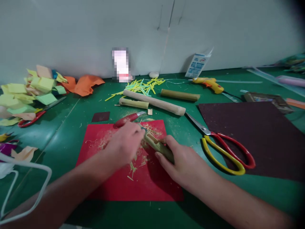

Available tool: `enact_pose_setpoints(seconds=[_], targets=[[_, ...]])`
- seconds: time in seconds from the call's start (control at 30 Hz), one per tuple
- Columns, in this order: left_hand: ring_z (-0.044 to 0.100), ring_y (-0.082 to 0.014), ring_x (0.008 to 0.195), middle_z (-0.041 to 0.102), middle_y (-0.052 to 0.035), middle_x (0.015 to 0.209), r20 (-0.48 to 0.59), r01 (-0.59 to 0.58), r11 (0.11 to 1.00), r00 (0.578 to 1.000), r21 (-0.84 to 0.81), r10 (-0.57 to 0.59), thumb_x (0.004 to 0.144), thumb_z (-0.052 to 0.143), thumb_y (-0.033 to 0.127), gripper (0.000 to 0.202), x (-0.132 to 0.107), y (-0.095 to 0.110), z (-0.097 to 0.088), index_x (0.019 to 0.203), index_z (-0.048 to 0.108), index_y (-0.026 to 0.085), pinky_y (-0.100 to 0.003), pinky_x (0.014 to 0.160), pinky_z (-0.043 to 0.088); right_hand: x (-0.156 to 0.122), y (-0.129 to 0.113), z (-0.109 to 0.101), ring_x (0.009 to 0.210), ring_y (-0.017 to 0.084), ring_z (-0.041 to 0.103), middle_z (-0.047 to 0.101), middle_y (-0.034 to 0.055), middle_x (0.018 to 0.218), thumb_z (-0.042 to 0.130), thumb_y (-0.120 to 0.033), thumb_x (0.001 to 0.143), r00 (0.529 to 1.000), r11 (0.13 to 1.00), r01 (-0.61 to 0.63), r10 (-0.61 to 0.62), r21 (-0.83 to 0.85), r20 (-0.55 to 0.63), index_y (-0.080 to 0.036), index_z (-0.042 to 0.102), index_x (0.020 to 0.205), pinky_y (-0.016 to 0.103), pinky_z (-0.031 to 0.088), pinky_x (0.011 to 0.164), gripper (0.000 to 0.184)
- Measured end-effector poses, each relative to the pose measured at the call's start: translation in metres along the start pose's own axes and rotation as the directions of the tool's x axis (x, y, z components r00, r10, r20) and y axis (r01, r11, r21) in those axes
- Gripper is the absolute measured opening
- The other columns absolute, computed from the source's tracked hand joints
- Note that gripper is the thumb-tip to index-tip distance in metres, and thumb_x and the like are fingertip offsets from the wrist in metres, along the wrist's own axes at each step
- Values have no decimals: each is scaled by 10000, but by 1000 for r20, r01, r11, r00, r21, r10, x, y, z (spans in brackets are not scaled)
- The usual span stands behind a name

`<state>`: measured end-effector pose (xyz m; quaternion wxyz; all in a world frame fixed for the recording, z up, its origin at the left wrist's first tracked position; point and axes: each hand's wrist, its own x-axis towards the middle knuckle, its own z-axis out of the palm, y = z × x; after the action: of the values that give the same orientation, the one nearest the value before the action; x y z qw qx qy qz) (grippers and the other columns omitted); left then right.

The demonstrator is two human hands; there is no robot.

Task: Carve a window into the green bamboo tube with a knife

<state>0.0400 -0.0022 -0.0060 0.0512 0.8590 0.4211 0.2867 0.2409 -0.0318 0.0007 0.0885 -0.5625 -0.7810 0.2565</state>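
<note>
My right hand (183, 156) is wrapped round a green bamboo piece (161, 147) with a rectangular slot cut into its upper side. At its far end my left hand (126, 140) is closed, the fingers curled together; a small dark bluish bit shows at the fingertips, but what they hold is hidden. Both hands are over a red sheet (107, 184), scattered with pale shavings (153, 128). Just beyond the left hand lies a red-handled knife (127, 119), its short blade pointing right. A small dark square (100, 116) lies beside the sheet.
Behind lie a long pale stick (154, 102), two bamboo pieces (134, 103) and yellow-green strips (140, 86). Large scissors (221, 143) rest partly on a dark sheet (262, 136) at right. A yellow glue gun (209, 85) is farther back. Folded papers (30, 92) and red-handled scissors (33, 119) lie left.
</note>
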Motion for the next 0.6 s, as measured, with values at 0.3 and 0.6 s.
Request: enact_pose_setpoints(seconds=[0.3,0.6], targets=[[541,-157,803,581,-58,850,-69,89,994,994,66,-84,895,456,219,197,7,-21,-10,899,644,158,-304,739,450,0,0,-5,618,195,593,639,23,741,422,-362,838,999,999,-42,43,-17,13,-212,452,998,266,332,497,222],[571,-139,850,588,-47,933,-68,146,985,986,-91,-153,885,475,196,203,1,-22,-12,1005,639,190,-270,772,469,0,0,-7,596,195,602,654,32,731,437,-360,825,999,998,-45,44,-48,-15,-209,480,988,264,324,468,226]])
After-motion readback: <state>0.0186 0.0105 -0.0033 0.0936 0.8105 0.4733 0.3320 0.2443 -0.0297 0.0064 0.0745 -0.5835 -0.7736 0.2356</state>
